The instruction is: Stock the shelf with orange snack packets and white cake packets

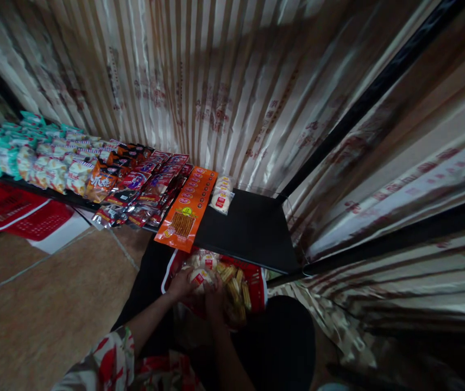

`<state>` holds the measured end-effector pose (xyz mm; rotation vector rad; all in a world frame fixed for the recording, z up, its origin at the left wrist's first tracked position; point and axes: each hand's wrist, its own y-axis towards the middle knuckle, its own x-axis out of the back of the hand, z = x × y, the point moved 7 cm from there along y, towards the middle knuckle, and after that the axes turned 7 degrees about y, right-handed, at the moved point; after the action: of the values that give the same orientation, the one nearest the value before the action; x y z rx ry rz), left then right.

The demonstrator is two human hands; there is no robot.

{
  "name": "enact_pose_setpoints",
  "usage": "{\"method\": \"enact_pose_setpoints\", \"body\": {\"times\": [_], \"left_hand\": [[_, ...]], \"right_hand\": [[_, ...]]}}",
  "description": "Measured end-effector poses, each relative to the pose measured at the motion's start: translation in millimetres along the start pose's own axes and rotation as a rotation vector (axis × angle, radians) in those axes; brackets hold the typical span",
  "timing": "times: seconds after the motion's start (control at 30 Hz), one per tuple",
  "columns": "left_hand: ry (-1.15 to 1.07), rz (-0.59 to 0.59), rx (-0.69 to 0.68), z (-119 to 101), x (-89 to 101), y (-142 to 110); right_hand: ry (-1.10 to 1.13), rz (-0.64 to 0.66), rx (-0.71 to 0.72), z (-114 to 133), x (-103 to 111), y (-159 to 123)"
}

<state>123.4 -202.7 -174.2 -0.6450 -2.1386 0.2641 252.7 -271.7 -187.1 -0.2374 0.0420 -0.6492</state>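
My left hand (pixel 181 285) and my right hand (pixel 215 296) are closed around the two sides of a white snack packet (pixel 201 278) with a red label. They are inside a red bag or box with a white rim (pixel 265 290), low in front of me. Another white packet (pixel 208 259) lies behind the held one. To the right, in the same container, are several yellowish snack packets (pixel 236 288). Parts of my fingers and the packet's underside are hidden. A similar white packet (pixel 222 194) rests on the black shelf (pixel 252 228) above.
Along the shelf's left stretch stand rows of green-and-white packets (pixel 6 149), orange-and-black packets (pixel 102 182) and dark red packets (pixel 146 184). A flat orange packet (pixel 186 209) overhangs the front edge. Striped curtain (pixel 224 81) hangs behind. Black poles (pixel 363 103) frame the right side.
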Motion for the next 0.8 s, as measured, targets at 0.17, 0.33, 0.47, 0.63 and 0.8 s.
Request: {"method": "enact_pose_setpoints", "body": {"times": [0.17, 0.33, 0.47, 0.63, 0.8], "left_hand": [[-0.029, -0.014, 0.022, -4.8, 1.2, -6.7], [-0.084, -0.050, 0.044, -16.1, 3.0, -16.9], [-0.111, -0.087, 0.024, -30.0, 6.5, -26.6], [-0.123, -0.138, -0.036, -46.3, 15.6, -35.2], [-0.204, -0.222, -0.041, -58.7, 28.0, -41.5]], "right_hand": [[0.103, -0.088, -0.035, 0.9, 8.5, 0.2], [0.081, -0.170, -0.014, 8.2, 21.6, -1.6], [-0.063, -0.226, 0.083, 26.4, 33.8, -7.9], [-0.070, -0.193, 0.104, 45.9, 35.8, -16.3], [-0.128, -0.218, 0.210, 61.8, 39.8, -21.2]]}}
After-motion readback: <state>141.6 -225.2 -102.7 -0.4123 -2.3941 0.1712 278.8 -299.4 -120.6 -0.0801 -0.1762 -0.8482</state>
